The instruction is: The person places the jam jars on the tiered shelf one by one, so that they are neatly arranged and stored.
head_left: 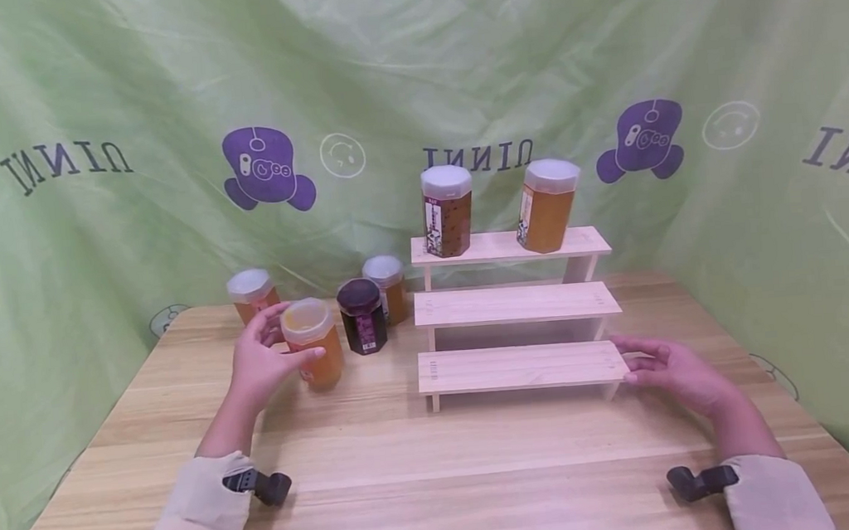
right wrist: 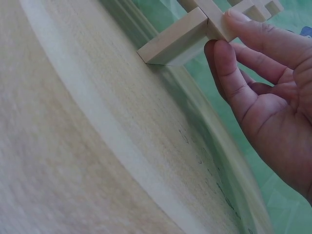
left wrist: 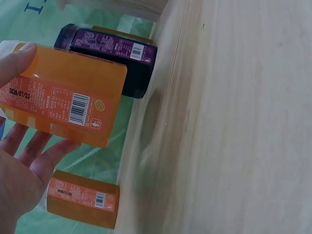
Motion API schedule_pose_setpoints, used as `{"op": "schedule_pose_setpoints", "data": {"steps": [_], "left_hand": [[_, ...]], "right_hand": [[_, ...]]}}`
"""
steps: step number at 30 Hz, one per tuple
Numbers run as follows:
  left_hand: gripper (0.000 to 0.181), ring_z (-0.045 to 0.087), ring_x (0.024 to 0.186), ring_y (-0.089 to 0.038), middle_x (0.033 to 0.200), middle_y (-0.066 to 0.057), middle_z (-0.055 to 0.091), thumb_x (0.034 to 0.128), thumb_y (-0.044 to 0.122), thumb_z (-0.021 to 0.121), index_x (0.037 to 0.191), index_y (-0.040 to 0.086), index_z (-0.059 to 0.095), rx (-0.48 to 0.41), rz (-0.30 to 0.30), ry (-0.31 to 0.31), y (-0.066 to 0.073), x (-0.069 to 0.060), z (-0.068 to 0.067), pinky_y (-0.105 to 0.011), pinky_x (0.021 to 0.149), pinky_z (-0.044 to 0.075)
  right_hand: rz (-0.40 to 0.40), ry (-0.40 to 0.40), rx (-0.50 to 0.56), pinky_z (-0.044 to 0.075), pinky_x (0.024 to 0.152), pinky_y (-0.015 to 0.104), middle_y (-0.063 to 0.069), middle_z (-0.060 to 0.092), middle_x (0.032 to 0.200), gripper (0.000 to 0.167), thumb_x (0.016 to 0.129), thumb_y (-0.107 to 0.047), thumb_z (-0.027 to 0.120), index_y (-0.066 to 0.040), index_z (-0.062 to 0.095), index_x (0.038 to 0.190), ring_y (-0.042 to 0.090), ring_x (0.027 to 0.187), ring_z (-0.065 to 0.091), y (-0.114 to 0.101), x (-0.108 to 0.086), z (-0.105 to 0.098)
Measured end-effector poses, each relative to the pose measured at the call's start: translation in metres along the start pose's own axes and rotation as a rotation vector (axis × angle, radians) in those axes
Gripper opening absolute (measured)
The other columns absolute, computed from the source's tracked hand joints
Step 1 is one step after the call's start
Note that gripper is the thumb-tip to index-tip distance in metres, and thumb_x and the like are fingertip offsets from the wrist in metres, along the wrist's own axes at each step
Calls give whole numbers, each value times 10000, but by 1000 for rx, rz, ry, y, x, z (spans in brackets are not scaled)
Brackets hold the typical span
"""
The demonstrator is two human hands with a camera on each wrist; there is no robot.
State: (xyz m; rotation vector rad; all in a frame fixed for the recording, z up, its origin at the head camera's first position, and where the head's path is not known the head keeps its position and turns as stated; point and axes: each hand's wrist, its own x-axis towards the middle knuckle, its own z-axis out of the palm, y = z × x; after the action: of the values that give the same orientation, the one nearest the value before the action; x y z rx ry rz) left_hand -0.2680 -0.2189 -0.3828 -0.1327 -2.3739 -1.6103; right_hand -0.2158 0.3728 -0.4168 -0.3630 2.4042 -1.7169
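Observation:
My left hand point(head_left: 263, 365) grips an orange jar point(head_left: 321, 358) with a pale lid, thumb on one side and fingers on the other. In the left wrist view, a gap shows between this jar's base and the wooden table. My right hand point(head_left: 676, 374) pinches the right end of the bottom step of a three-step wooden rack point(head_left: 522, 368), thumb and fingertips meeting the board's corner in the right wrist view. On the top step stand a brown speckled jar point(head_left: 451, 221) and, to its right, an amber jar point(head_left: 549, 213), both white-lidded.
Left of the rack, a dark purple jar point(head_left: 364, 326) stands in front of a white-lidded amber jar point(head_left: 394, 296). Another orange jar point(head_left: 250, 289) stands behind my left hand, partly hidden. The wooden table point(head_left: 443, 496) ends at a green printed curtain point(head_left: 393, 59).

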Motion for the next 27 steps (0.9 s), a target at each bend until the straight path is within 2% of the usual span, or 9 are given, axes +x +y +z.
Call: {"op": "schedule_pose_setpoints", "data": {"steps": [6,14,27], "left_hand": [[880,558,1117,-278,1292,-136,562,677,212,912,1420,104,454,-24,19,-14,6,-3,2,-224,848,499],[898,564,1136,-287,1320,-139,563,655,225,923,1415,96,460,-38,25,-29,18,-5,7,-214,834,508],[897,584,1082,-272,1275,-101,582,627,286,936,1391,125,496,-38,16,-23,39,-10,17,-223,778,537]], "right_hand": [[-2,4,6,489,898,190,-19,642,1228,665,879,-48,691,86,356,1439,108,1056,637,0,0,1],[-4,3,14,497,890,192,-30,647,1208,668,878,-37,688,87,351,1442,100,1046,640,2,0,0],[-7,-1,9,500,886,194,-54,648,1203,665,877,-37,690,98,355,1435,104,1045,643,3,2,-1]]}}
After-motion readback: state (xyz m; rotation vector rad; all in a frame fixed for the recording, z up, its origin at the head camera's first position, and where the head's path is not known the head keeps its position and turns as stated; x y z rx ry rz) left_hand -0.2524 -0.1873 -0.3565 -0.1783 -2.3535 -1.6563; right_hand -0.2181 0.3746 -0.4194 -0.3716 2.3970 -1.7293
